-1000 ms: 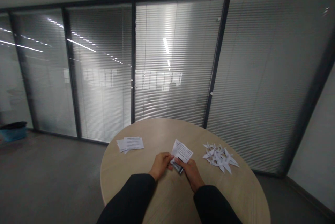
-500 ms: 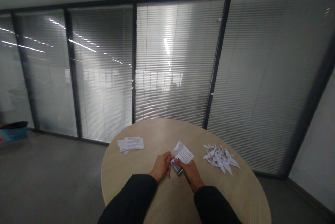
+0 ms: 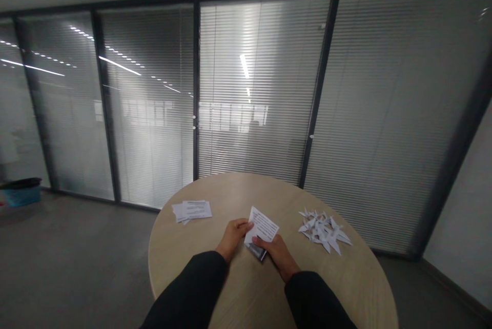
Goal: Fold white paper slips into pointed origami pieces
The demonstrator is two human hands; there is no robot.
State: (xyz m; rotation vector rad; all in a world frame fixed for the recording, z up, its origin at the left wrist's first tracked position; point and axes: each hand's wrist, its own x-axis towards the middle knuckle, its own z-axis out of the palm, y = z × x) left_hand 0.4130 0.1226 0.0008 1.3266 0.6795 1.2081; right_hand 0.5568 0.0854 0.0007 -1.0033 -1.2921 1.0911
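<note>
Pinching a white printed paper sheet over the round pale-wood bench: fingers of the left hand grasp its left edge, those of the right hand its lower side. Grey lower panel: possibly a fold. Uneven pull could crease or tear it.

1. Left sleeve: near-black, long, roomy, narrowing toward the wrist.
2. Right sleeve: matching dark tone, similar cut; weave too dim to tell.
3. Cuffs: plain, dark as the sleeves, ending near the wrists.
4. Left hand, right hand: bare.
</note>
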